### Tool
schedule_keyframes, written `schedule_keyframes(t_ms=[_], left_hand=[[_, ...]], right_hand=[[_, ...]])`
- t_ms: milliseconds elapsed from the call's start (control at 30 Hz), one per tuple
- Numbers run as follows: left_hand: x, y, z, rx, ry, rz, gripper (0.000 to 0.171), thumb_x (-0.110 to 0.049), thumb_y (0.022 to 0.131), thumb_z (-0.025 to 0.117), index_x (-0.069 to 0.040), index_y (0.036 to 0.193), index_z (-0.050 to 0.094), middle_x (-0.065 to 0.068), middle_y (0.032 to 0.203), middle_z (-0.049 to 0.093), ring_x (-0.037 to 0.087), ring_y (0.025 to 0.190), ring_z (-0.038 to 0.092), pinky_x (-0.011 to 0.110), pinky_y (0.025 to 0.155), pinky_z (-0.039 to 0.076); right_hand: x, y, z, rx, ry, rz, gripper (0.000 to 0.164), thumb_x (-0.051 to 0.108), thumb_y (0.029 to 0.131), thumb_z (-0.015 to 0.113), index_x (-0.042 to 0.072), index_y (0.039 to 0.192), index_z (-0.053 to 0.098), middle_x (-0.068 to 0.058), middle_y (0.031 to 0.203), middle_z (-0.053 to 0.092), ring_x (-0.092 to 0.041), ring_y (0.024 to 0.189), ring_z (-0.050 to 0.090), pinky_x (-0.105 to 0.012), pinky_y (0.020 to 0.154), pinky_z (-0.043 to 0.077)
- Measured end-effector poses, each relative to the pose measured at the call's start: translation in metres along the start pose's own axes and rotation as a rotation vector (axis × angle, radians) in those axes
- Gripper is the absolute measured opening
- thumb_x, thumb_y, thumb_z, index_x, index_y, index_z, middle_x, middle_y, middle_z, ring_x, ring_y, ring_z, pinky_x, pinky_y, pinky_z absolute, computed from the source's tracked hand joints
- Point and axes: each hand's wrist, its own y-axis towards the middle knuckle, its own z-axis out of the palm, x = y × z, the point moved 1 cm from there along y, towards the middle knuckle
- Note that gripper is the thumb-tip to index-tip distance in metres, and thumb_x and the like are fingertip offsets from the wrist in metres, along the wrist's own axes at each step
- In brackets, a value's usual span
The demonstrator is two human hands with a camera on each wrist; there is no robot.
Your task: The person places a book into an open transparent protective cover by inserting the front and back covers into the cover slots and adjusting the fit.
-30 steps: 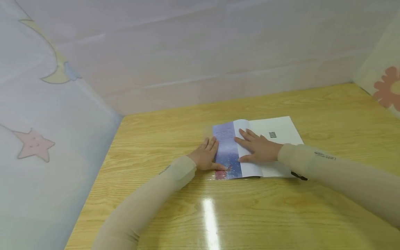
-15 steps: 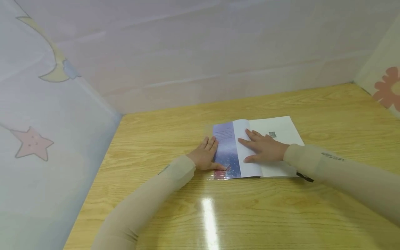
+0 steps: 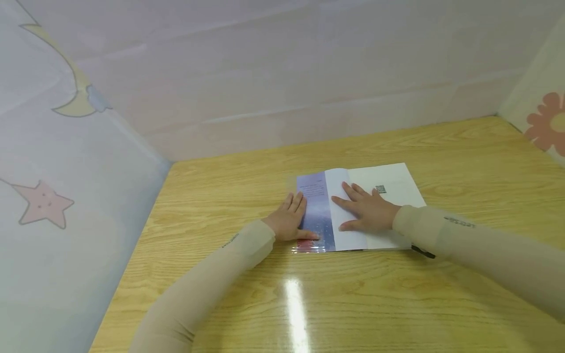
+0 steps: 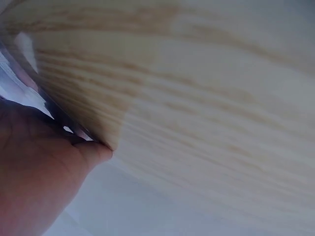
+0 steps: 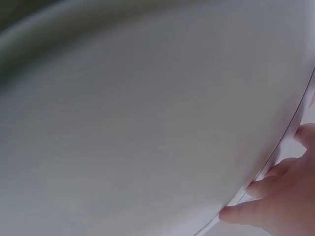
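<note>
An open book [image 3: 395, 179] lies on the table in the head view, its white page bearing a small QR code. To its left are a white folded strip [image 3: 346, 240] and a purple-blue printed cover flap [image 3: 314, 208]. A clear plastic edge [image 3: 304, 249] shows along the flap's lower left. My left hand [image 3: 286, 219] rests on the flap's left edge, thumb stretched across its lower part. With fingers spread, my right hand [image 3: 371, 211] presses on the white strip and page. In the right wrist view, fingertips [image 5: 236, 214] touch white paper near a crease.
The wood-grain table [image 3: 229, 196] surrounds the book. A pale wall covering [image 3: 282, 73] rises behind it, with more at the left and right sides. A dark item [image 3: 423, 252] sits under my right sleeve. Light glares off the table [image 3: 296, 314] in front.
My right hand slid a little to the right across the paper, then back left. The book sits very slightly farther left. My left hand has stayed nearly still on the flap.
</note>
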Motion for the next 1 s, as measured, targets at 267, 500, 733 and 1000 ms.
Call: schedule_keyframes(t_ms=[267,500,733,1000], left_hand=[[-0.0024,-0.0015,-0.0013,-0.012,0.019,0.006,0.105,-0.066,0.09,0.051,0.003,0.154,0.004,0.019,0.16,-0.006,0.036,0.146,-0.006,0.038,0.118,0.004],[-0.0019,-0.0003,-0.0016,-0.014,0.017,0.008,0.105,-0.066,0.09,0.051,0.003,0.154,0.004,0.019,0.16,-0.007,0.036,0.146,-0.007,0.038,0.118,0.003],[0.0001,0.0021,0.0015,0.0,0.025,0.004,0.106,-0.067,0.09,0.05,0.003,0.154,0.003,0.019,0.16,-0.008,0.035,0.146,-0.009,0.037,0.117,0.001],[0.0007,0.0043,0.0031,0.018,0.025,-0.008,0.107,-0.068,0.089,0.049,0.001,0.154,0.0,0.017,0.159,-0.011,0.034,0.145,-0.012,0.036,0.117,0.0]], right_hand=[[0.0049,0.0004,-0.0014,0.004,-0.021,0.008,0.075,0.05,0.094,0.058,0.008,0.151,0.034,-0.03,0.156,0.008,-0.052,0.141,0.008,-0.078,0.1,0.01],[0.0055,0.0004,-0.0025,0.012,-0.021,0.005,0.075,0.051,0.094,0.057,0.008,0.151,0.033,-0.03,0.157,0.007,-0.051,0.141,0.007,-0.077,0.101,0.009],[0.0066,0.0019,-0.0005,-0.002,-0.017,-0.012,0.077,0.051,0.092,0.06,0.007,0.15,0.036,-0.031,0.156,0.009,-0.052,0.141,0.009,-0.078,0.099,0.01],[0.0093,0.0043,0.0004,0.007,-0.056,-0.002,0.076,0.052,0.093,0.057,0.007,0.151,0.035,-0.031,0.156,0.009,-0.052,0.141,0.009,-0.078,0.1,0.012]])
